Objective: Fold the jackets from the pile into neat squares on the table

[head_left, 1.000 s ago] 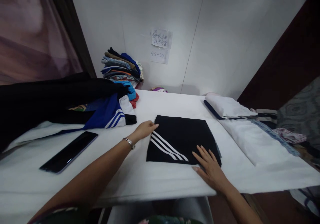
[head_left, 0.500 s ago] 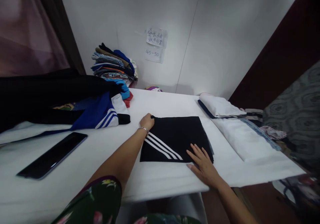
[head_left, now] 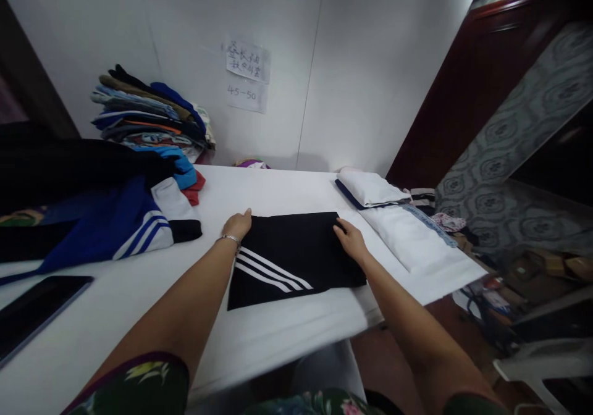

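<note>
A black garment with three white stripes (head_left: 291,248) lies folded into a rough rectangle on the white table (head_left: 278,186). My left hand (head_left: 238,225), with a bracelet at the wrist, is closed on its far left corner. At the far right corner, my right hand (head_left: 351,239) pinches the cloth between thumb and fingers. The white stripes run slantwise across the near left part of the garment. Its near right edge partly passes behind my right forearm.
Left, unfolded black and blue clothes (head_left: 106,217) lie in a heap before a tall stack of folded clothes (head_left: 152,112). A phone (head_left: 41,307) rests at the near left. Folded white clothes (head_left: 370,189) and a ruler-like blue strip (head_left: 430,223) are on the right.
My right hand has gone from lying flat on the near right part to gripping the far right corner. My left hand keeps its corner. The view has turned right.
</note>
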`<state>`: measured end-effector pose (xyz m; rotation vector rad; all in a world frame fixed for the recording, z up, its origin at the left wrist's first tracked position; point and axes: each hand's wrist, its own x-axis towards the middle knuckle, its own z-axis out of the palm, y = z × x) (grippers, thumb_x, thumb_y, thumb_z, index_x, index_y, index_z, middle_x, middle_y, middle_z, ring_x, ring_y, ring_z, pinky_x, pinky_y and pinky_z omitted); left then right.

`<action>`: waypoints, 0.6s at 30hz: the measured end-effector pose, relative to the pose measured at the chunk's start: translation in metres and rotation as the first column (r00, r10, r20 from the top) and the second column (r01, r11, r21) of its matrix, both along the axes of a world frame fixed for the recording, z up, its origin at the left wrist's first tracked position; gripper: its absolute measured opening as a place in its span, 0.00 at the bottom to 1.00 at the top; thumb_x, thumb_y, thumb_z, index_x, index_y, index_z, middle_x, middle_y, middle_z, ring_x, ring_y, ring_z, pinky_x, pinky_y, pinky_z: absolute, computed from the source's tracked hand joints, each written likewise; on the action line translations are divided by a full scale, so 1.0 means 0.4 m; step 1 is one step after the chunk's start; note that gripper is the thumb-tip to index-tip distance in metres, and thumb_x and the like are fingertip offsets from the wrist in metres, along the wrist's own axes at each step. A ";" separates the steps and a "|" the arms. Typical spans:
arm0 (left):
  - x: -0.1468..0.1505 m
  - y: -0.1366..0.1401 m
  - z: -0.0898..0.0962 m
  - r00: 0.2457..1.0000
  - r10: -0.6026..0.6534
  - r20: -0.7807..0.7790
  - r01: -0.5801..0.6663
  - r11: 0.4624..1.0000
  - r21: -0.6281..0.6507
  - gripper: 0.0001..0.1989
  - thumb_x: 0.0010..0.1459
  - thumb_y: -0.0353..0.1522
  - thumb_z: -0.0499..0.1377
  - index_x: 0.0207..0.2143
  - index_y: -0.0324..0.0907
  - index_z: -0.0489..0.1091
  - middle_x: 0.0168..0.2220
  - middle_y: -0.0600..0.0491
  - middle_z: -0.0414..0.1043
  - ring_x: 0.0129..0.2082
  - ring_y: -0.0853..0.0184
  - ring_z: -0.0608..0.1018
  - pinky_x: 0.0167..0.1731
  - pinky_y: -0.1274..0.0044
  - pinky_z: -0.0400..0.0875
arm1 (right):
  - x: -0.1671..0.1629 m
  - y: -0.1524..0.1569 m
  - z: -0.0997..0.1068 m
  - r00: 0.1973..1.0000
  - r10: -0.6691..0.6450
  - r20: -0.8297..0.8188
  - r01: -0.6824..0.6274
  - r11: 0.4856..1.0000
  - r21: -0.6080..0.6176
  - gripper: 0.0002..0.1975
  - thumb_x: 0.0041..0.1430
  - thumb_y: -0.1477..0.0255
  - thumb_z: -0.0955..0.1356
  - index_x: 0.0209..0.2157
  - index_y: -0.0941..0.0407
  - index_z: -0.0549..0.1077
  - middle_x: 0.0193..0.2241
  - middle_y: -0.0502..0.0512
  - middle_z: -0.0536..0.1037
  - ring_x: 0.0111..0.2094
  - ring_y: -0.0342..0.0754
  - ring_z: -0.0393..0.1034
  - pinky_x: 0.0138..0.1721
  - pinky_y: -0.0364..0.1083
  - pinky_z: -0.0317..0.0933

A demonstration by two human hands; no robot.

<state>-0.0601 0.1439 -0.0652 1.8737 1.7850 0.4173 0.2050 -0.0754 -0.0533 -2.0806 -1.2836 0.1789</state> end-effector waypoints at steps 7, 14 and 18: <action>0.011 0.019 -0.002 0.999 0.016 -0.039 -0.016 1.000 -0.014 0.32 0.58 0.48 0.46 0.49 0.30 0.70 0.51 0.32 0.71 0.51 0.47 0.73 0.45 0.63 0.69 | 0.111 0.202 -0.019 0.974 -0.218 -0.059 0.207 0.966 -0.155 0.24 0.61 0.64 0.63 0.53 0.65 0.69 0.54 0.68 0.71 0.56 0.56 0.64 0.54 0.49 0.57; 0.017 -0.006 -0.011 0.994 0.096 -0.056 -0.095 0.995 0.027 0.26 0.56 0.46 0.51 0.46 0.37 0.73 0.51 0.35 0.71 0.49 0.46 0.74 0.43 0.62 0.69 | 0.134 0.234 -0.058 0.961 -0.266 -0.070 0.253 0.955 -0.158 0.17 0.58 0.67 0.64 0.46 0.58 0.74 0.44 0.57 0.78 0.45 0.48 0.72 0.44 0.41 0.62; 0.023 -0.026 -0.019 0.990 0.131 -0.047 -0.128 0.990 0.062 0.25 0.58 0.47 0.48 0.46 0.40 0.72 0.50 0.37 0.72 0.48 0.48 0.74 0.43 0.62 0.68 | 0.135 0.232 -0.069 0.946 -0.320 -0.051 0.307 0.935 -0.176 0.15 0.57 0.68 0.65 0.44 0.56 0.75 0.43 0.57 0.78 0.45 0.49 0.71 0.43 0.43 0.62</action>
